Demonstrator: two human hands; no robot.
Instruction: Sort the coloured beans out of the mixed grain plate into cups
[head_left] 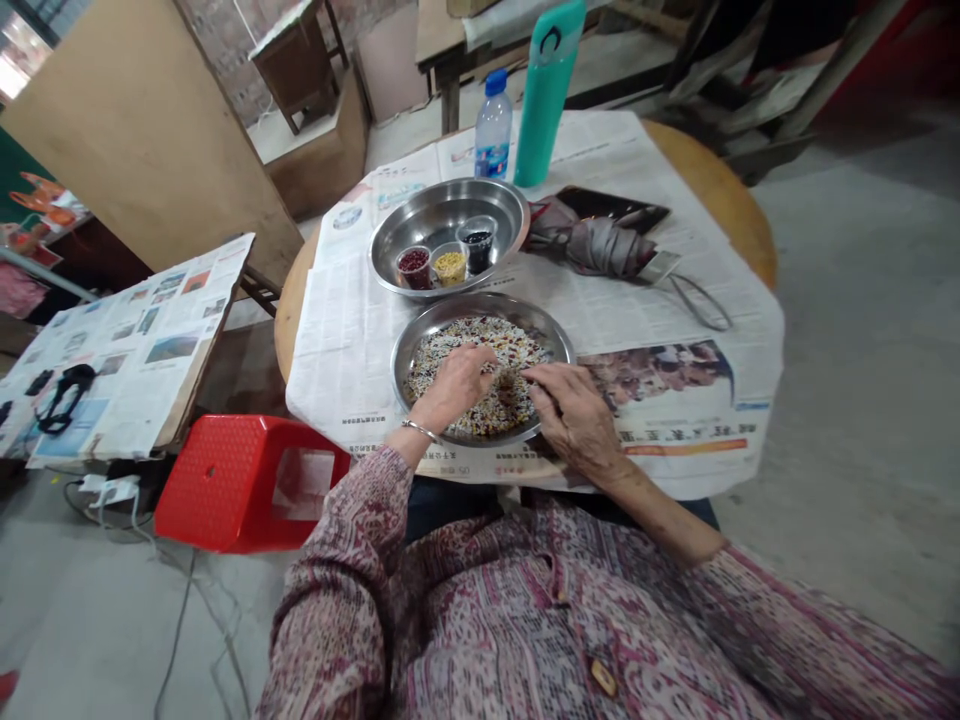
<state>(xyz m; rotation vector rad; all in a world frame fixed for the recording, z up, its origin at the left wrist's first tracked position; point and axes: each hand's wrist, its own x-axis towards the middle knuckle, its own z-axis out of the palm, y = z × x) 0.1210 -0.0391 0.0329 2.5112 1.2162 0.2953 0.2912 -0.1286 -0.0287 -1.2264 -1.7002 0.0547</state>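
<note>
I'm standing in a rough, unfinished room, workshop or home I can't tell: raw brick wall (229, 70), concrete floor (847, 340), a big wooden panel (150, 130), a red plastic stool (210, 485), a round wooden counter (724, 195) spread with newspapers (322, 360).

Soft light puts pale highlights on the wide silver steel basin (424, 222) beyond the left hand (459, 380), a washed-out white patch (21, 55) glares far to that hand's left, and the grey concrete floor (862, 330) right of the right hand (581, 420) looks blurred.
</note>
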